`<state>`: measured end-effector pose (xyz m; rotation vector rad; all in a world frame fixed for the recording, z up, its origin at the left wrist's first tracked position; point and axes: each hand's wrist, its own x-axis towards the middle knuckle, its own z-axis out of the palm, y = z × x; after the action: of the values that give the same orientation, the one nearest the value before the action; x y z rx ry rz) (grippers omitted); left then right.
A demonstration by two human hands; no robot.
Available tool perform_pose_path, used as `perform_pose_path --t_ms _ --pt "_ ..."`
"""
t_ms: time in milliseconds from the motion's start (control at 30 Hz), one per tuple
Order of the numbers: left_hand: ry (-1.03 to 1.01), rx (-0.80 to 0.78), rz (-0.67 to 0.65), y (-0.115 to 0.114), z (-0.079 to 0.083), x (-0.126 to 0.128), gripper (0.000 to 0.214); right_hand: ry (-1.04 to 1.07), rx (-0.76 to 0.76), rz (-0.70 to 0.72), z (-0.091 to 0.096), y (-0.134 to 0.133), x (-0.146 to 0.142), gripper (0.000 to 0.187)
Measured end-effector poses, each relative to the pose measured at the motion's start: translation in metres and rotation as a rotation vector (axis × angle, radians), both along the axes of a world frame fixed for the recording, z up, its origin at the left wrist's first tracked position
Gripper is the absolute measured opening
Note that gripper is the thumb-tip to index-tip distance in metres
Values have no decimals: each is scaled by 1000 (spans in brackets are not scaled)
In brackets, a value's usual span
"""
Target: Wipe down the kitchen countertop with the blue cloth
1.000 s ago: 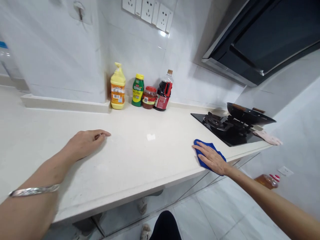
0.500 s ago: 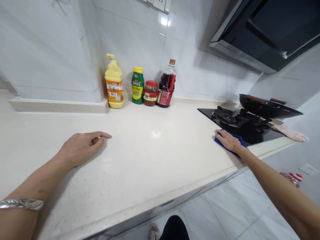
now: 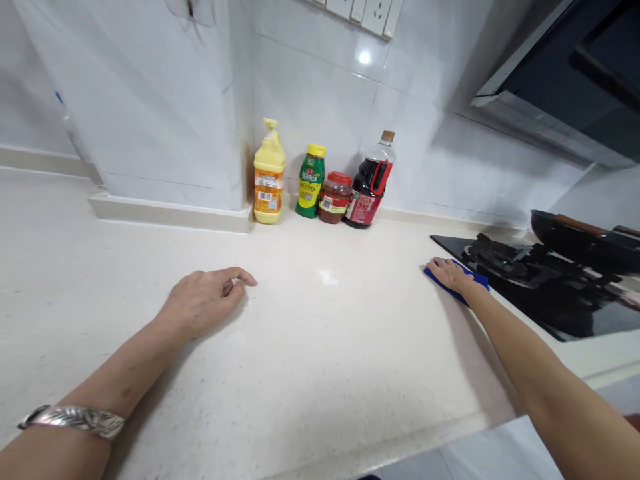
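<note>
A blue cloth [image 3: 476, 276] lies on the white countertop [image 3: 320, 373], just left of the black gas stove. My right hand [image 3: 450, 273] is laid over the cloth and presses it down, hiding part of it. On the left side of the counter rests my left hand [image 3: 205, 300], holding nothing. Its index finger and thumb reach forward a little apart, while the other fingers curl under. A patterned silver bracelet [image 3: 83, 421] circles the left wrist.
Along the tiled wall stand a yellow pump bottle [image 3: 269, 177], a green squeeze bottle [image 3: 311, 183], a red-lidded jar [image 3: 335, 199] and a large dark sauce bottle [image 3: 369, 190]. The gas stove [image 3: 540, 280] bears a wok [image 3: 580, 243]. A range hood [image 3: 565, 87] overhangs it.
My view has turned left, so the scene sits further right in the picture. My right hand and the cloth have slid left, away from the stove. My left hand has stayed put.
</note>
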<state>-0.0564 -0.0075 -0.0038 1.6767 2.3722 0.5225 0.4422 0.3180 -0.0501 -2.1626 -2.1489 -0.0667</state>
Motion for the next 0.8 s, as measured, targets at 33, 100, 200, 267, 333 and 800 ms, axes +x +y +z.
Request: perform_pose_path --t_ms 33,100,200,267,333,800 --pt "-2 1 8 0 0 0 41 18 -32 -1 2 3 -13 63" --pt "0 3 9 0 1 1 41 44 -76 18 6 7 -41 62" --pt "13 4 2 0 2 2 42 35 -76 98 11 10 -86 60" --pt "24 1 4 0 1 3 43 27 -71 155 14 9 -116 59" --pt "33 4 6 1 1 4 43 27 -78 207 17 5 -148 59" --pt "67 34 -18 -1 1 6 41 41 -126 625 35 -95 -322 67"
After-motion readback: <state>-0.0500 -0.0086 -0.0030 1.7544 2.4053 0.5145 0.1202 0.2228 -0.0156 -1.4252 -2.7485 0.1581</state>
